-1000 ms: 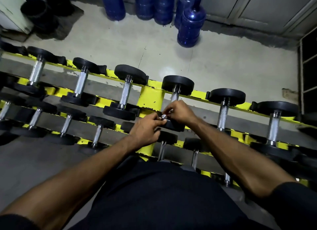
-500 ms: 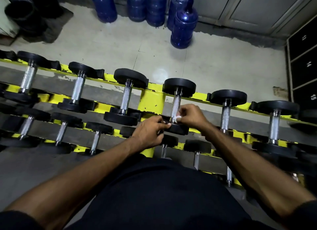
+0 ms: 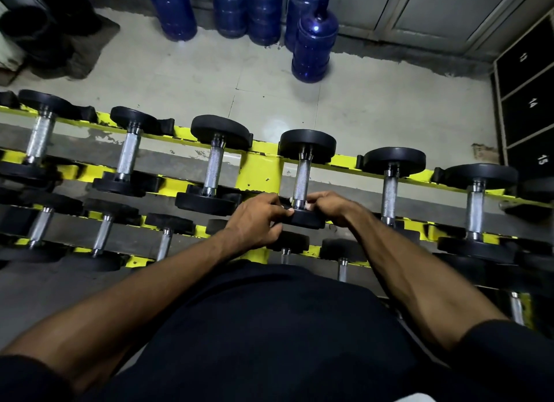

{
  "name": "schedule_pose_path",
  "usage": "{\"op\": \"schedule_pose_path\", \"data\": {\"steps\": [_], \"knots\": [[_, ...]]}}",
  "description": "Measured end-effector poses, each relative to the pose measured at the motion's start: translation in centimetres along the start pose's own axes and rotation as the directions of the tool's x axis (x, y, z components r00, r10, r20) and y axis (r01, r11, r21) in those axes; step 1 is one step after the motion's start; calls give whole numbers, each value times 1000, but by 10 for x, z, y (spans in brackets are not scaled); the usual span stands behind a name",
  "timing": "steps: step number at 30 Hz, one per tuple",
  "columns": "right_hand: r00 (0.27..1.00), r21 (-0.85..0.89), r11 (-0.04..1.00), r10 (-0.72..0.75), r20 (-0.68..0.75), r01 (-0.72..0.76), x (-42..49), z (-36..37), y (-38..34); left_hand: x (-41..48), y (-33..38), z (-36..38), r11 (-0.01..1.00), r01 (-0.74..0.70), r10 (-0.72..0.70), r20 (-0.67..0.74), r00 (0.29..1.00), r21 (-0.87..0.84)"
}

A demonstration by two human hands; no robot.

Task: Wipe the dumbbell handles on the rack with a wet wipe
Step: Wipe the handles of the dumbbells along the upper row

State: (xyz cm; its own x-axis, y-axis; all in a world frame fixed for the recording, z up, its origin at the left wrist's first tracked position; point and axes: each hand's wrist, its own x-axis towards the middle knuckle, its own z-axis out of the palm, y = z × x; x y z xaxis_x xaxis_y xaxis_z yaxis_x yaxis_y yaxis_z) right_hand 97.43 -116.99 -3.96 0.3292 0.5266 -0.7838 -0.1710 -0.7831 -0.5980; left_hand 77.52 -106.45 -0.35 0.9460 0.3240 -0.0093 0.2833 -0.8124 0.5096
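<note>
Black dumbbells with knurled steel handles lie in rows on a yellow rack (image 3: 260, 171). Both hands meet at the near end of the handle (image 3: 301, 178) of the fourth dumbbell in the top row, just above its near plate (image 3: 302, 219). My right hand (image 3: 332, 205) pinches a small white wet wipe (image 3: 308, 205) against the base of the handle. On the handle's left side, my left hand (image 3: 257, 219) has its fingers curled, and a white scrap shows at its fingertips. Most of the wipe is hidden by fingers.
More dumbbells sit either side (image 3: 213, 169) (image 3: 389, 189), with a lower row of smaller ones (image 3: 103, 232) closer to me. Several blue water jugs (image 3: 313, 42) stand on the floor behind the rack. Numbered black lockers (image 3: 527, 102) are at right.
Both hands slid down the handle toward the near plate, baring more steel above them. The wipe, a white lump half a second ago, is now mostly covered.
</note>
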Motion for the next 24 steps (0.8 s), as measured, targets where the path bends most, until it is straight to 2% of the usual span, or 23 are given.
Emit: {"op": "schedule_pose_path", "data": {"steps": [3,7,9,11,13,16,17,19,20,21,24], "knots": [[1000,-48,999,17,-19,-18,4,2,-3,0,-1,0,1000,-13,13,-4,1000,-5],[985,-6,1000,-15,-171,14,-7,-1,3,-1,-3,-1,999,-47,47,0,999,13],[970,-24,993,-116,-215,114,-18,-3,7,-1,-5,-1,998,-56,56,11,998,27],[937,-155,953,-287,-197,260,-28,-5,2,-1,-6,-2,997,-63,62,28,998,44],[884,-408,832,-453,-113,375,-28,-8,-8,0,-5,-2,997,-68,66,40,997,42],[757,-686,552,-654,-4,474,-20,-8,-22,2,-4,-3,997,-65,63,43,997,37],[714,-713,514,-699,-28,476,-17,-7,-25,2,-3,-2,997,-63,61,39,997,37],[659,-699,542,-740,-135,466,-13,-5,-28,1,-4,-1,998,-61,60,29,998,32],[655,-699,543,-742,-139,466,-13,-3,-29,1,-4,-1,998,-59,58,27,998,30],[667,-723,497,-742,-69,479,-15,-1,-30,1,-4,-1,998,-59,58,26,998,29],[722,-802,249,-627,294,543,-22,0,-35,2,-4,-3,998,-64,63,15,998,30]]}}
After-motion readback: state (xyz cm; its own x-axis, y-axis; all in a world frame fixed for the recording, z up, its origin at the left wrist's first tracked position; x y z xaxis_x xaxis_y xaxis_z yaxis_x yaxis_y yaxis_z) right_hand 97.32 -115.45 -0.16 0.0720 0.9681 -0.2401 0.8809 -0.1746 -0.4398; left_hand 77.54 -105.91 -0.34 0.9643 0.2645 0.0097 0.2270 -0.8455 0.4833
